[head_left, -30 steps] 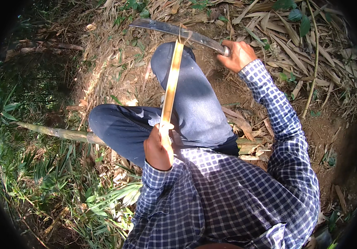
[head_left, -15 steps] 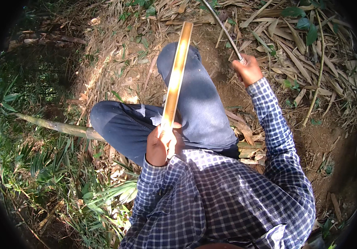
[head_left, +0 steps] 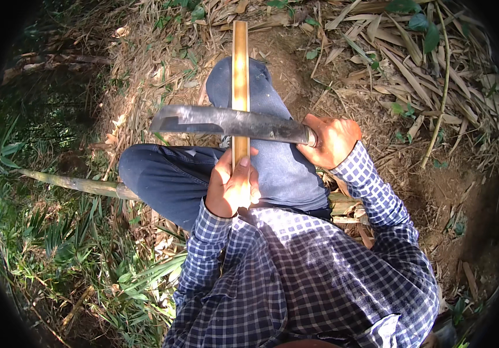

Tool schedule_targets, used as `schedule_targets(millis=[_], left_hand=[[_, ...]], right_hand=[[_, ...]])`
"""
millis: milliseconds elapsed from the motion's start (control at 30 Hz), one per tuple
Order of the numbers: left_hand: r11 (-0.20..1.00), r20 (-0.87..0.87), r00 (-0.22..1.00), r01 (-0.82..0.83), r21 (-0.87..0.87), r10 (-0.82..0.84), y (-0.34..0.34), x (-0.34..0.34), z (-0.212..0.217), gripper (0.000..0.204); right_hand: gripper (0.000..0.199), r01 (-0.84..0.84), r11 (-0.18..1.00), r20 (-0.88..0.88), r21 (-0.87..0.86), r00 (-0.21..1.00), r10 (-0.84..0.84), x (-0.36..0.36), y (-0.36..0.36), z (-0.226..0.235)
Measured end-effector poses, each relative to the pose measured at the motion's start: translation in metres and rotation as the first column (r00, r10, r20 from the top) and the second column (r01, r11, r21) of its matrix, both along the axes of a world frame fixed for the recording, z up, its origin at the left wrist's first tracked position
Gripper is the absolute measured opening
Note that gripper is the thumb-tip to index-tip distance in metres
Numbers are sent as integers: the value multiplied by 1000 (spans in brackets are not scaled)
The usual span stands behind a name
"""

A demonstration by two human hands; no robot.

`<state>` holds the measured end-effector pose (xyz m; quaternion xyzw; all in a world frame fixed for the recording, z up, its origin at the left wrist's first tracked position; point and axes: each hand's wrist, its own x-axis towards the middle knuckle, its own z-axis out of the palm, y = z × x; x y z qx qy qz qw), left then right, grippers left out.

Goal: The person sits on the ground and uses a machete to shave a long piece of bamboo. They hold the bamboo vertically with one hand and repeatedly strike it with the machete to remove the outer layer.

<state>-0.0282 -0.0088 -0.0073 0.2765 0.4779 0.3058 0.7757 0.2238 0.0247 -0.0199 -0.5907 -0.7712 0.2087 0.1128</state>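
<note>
My left hand [head_left: 232,184] is closed round the lower end of a split bamboo strip [head_left: 240,66], its pale hollow inner face turned up. The strip points away from me over my raised knee. My right hand [head_left: 332,140] grips the handle of a machete [head_left: 261,125]. Its wide dark blade lies crosswise over the strip, a little beyond my left fingers, with the tip pointing left. Whether the blade touches the strip or only hangs above it I cannot tell.
My bent legs [head_left: 168,174] in blue trousers lie under the work. A bamboo pole [head_left: 75,182] stretches out to the left beside green undergrowth [head_left: 58,243]. Dry bamboo leaves [head_left: 412,69] cover the ground at far right, near a thin curved stem [head_left: 448,75].
My right hand has brought the machete from the far right, where it pointed away, down and left across the strip. The bamboo strip has turned from leaning right to nearly straight.
</note>
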Motion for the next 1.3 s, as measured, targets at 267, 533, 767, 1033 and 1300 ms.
schedule_targets(millis=[267, 533, 767, 1033, 1300], left_hand=[[991, -38, 990, -136, -14, 135, -13, 9, 0, 32], [989, -100, 986, -137, -55, 131, -20, 5, 8, 34], [981, -97, 979, -187, -52, 182, -30, 2, 12, 32], [987, -147, 980, -143, -67, 132, -27, 4, 14, 31], [986, -147, 983, -123, -108, 107, -33, 3, 16, 30]], right_hand=[[26, 57, 996, 55, -73, 997, -53, 6, 22, 0], [25, -112, 993, 24, 24, 993, 111, 5, 30, -6], [35, -180, 984, -4, -15, 984, 180, -12, 13, 4], [27, -109, 994, 72, -20, 991, 110, -7, 27, 14], [26, 77, 993, 104, -89, 992, -67, -1, 37, -1]])
